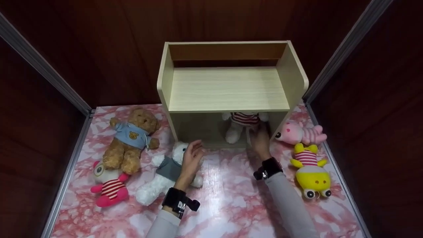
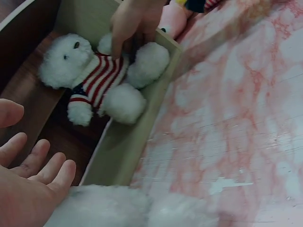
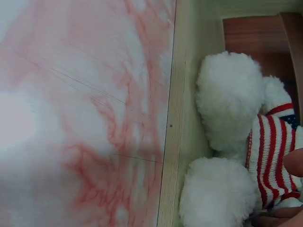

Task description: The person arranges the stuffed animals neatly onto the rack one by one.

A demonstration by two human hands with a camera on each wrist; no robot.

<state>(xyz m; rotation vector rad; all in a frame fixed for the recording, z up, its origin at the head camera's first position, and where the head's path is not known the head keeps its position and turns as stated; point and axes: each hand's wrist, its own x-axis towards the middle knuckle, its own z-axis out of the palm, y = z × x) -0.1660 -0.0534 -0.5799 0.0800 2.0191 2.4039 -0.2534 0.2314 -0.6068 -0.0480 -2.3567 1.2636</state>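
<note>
A white teddy bear [image 2: 104, 78] in a red-and-white striped sweater sits in the lower compartment of a pale wooden shelf unit [image 1: 228, 89], head toward the back and legs toward the front edge. My right hand [image 1: 259, 138] reaches in and holds the bear by its side; in the right wrist view the thumb [image 3: 294, 163] lies against the sweater, with fingers lower down, partly out of frame. My left hand [image 1: 193, 158] hovers with its fingers extended and nothing in them, over a white plush toy [image 1: 168, 168] in a grey top, partly hiding it.
Left on the pink marbled floor [image 1: 214, 198] lie a brown teddy bear [image 1: 132, 135] in blue and a pink plush toy [image 1: 110, 188] with striped body. At right lie a pink striped plush toy [image 1: 300, 133] and a yellow frog-like one [image 1: 312, 175]. Dark panels [image 1: 82, 49] enclose the area.
</note>
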